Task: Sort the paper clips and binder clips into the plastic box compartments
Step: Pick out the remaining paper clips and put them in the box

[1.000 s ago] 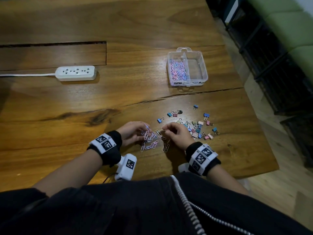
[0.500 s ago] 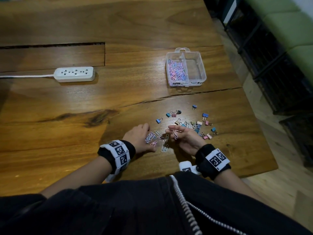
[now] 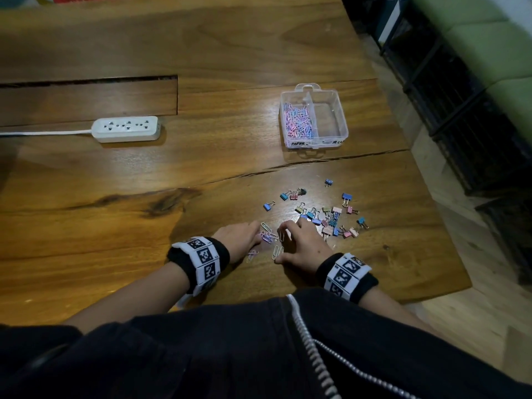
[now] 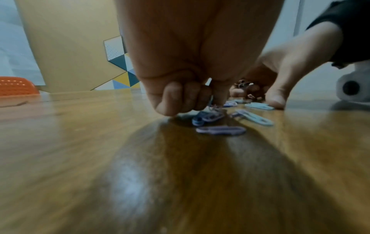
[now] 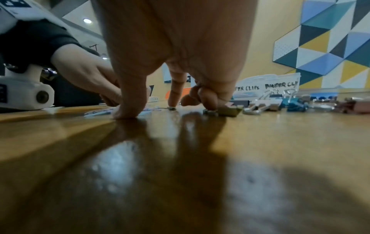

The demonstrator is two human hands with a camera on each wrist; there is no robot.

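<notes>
Loose paper clips lie on the wooden table between my two hands. My left hand is palm down, its curled fingers pinching a small bunch of paper clips against the wood. My right hand is palm down too, thumb and index tip on the table; its other fingers are curled, with pinkish paper clips tucked under them. Coloured binder clips are scattered just right of it. The clear plastic box stands farther back, its left compartment holding many paper clips.
A white power strip with its cable lies at the far left. A crack runs across the tabletop in front of the box. The table's right edge drops to the floor beside dark wire racks.
My right hand has turned from palm up to palm down onto the table. My left hand has shifted slightly left and lowered over the clips.
</notes>
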